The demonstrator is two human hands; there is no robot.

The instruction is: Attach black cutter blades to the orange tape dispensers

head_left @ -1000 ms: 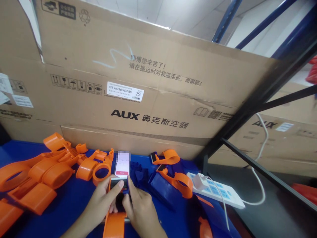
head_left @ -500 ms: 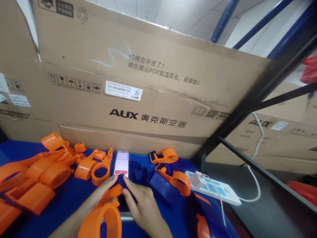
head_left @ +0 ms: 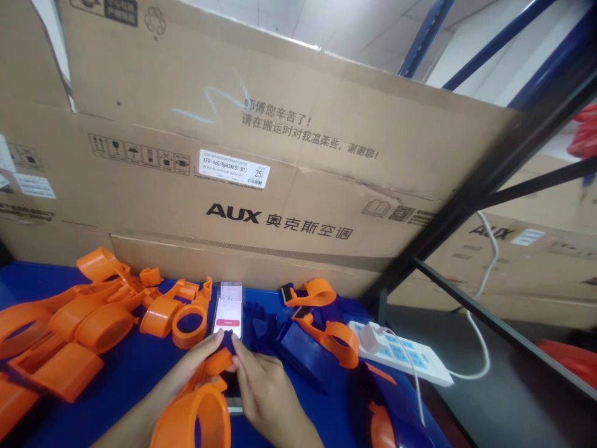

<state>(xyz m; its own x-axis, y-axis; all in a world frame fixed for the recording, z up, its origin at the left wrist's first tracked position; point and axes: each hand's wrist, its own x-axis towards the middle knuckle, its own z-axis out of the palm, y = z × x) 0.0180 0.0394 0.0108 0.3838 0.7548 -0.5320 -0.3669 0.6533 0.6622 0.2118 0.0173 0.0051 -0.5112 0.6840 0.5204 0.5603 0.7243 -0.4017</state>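
Left hand [head_left: 189,368] wraps my smooth orange plastic ring piece [head_left: 193,422], low over the near mat. My right hand [head_left: 265,393] lays fingertips on its neck; I cannot tell its grip. A phone [head_left: 228,314] lies just beyond. The corrugated cardboard box [head_left: 280,205] walls the blue mat [head_left: 125,373], which is bare beside my left wrist.
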